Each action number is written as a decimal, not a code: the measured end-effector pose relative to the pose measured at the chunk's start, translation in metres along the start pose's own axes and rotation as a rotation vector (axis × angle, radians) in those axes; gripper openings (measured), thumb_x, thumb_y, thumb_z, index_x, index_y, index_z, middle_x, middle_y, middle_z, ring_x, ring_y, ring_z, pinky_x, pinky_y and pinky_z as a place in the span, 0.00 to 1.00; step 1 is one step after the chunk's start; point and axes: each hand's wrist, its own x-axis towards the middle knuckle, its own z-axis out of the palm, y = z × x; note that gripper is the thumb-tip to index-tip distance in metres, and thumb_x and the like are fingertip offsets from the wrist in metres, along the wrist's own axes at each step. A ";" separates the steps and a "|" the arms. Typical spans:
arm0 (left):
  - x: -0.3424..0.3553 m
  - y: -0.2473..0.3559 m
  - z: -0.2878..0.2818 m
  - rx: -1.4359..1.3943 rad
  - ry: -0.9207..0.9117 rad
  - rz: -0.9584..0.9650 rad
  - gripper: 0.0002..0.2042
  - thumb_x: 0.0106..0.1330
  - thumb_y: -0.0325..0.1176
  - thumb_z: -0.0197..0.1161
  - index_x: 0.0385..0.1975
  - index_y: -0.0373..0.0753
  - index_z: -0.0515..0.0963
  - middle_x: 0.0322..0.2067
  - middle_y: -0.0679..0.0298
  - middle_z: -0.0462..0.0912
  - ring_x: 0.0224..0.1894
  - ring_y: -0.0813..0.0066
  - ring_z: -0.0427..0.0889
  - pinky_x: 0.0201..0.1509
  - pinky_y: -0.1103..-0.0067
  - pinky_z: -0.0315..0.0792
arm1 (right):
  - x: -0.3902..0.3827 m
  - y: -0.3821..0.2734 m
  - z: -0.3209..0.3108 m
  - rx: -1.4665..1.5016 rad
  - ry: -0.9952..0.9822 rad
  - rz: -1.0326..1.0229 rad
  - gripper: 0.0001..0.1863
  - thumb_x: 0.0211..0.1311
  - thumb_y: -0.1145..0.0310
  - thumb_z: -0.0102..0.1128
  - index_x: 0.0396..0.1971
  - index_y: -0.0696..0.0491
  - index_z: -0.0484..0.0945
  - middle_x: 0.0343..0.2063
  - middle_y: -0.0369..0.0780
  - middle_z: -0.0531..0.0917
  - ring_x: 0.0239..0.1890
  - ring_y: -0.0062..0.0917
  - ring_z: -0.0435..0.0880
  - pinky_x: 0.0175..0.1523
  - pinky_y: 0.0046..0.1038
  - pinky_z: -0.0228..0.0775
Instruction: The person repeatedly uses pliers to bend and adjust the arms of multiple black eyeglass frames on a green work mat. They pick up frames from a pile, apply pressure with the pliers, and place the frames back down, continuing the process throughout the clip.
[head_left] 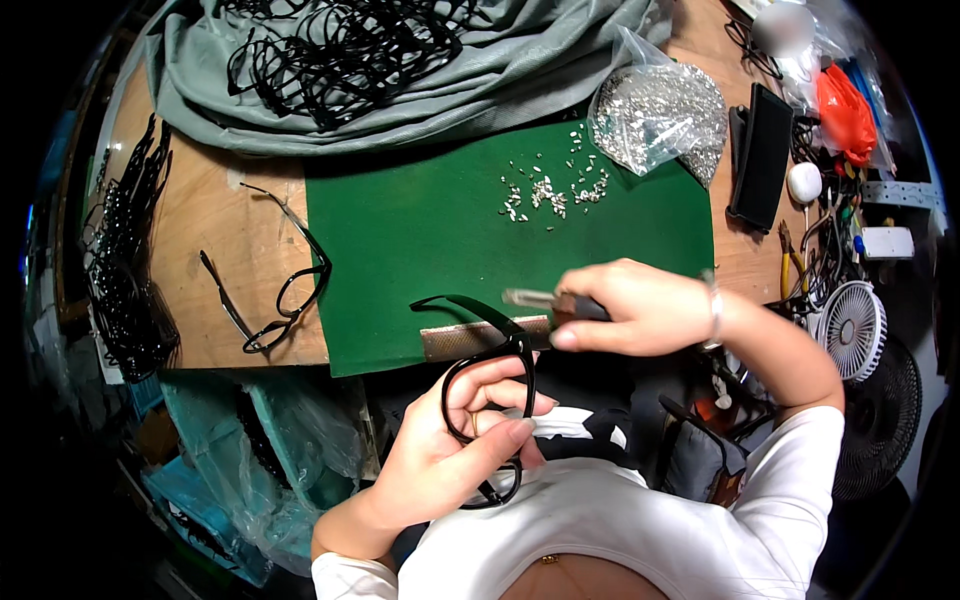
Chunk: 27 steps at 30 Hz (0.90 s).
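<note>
My left hand (435, 460), low in the middle, is closed around a black eyeglass frame (520, 345). Its fingers and thumb grip the rims, and one temple arm points up and left over the table edge. To the right, my right hand (640, 305) is wrapped round a small hand tool (532, 298) with a dark handle and a flat metal end pointing left. The exact kind of tool is unclear. That metal end hovers just above the raised temple, apparently apart from it. Beneath lies a brownish textured strip (455, 341) along the front of the green mat (420, 230).
Small silvery pieces (548, 196) lie scattered on the mat beside a clear bag (640, 120) full of them. Another black eyeglass frame (320, 268) rests at left, near a bundle of frames (130, 300). More frames (340, 75) heap on grey cloth (190, 100). Pliers (787, 265) lie right.
</note>
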 end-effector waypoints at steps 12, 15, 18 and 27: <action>0.008 0.041 -0.095 1.415 0.535 0.495 0.14 0.61 0.32 0.51 0.43 0.30 0.68 0.31 0.55 0.76 0.33 0.63 0.76 0.37 0.74 0.69 | 0.011 0.007 0.020 0.017 0.414 0.021 0.14 0.51 0.63 0.57 0.29 0.59 0.72 0.19 0.45 0.75 0.23 0.35 0.76 0.30 0.30 0.66; 0.011 0.053 -0.121 1.879 0.803 0.543 0.13 0.59 0.34 0.53 0.40 0.35 0.70 0.34 0.53 0.73 0.38 0.56 0.70 0.40 0.70 0.67 | 0.014 0.001 0.017 0.009 0.386 0.092 0.14 0.51 0.62 0.56 0.29 0.59 0.72 0.21 0.47 0.76 0.24 0.37 0.76 0.30 0.30 0.67; 0.016 0.051 -0.147 1.799 0.792 0.303 0.09 0.58 0.31 0.54 0.36 0.35 0.70 0.32 0.53 0.74 0.34 0.55 0.74 0.37 0.70 0.68 | 0.015 0.007 0.018 0.013 0.419 0.005 0.13 0.51 0.63 0.56 0.28 0.60 0.72 0.21 0.48 0.75 0.24 0.38 0.76 0.31 0.31 0.66; 0.124 0.113 -0.101 1.656 0.692 1.100 0.11 0.53 0.27 0.59 0.35 0.34 0.70 0.30 0.57 0.73 0.32 0.62 0.73 0.37 0.75 0.68 | 0.009 0.012 0.027 0.015 0.456 -0.031 0.14 0.51 0.62 0.56 0.29 0.59 0.72 0.24 0.47 0.76 0.28 0.38 0.76 0.34 0.32 0.67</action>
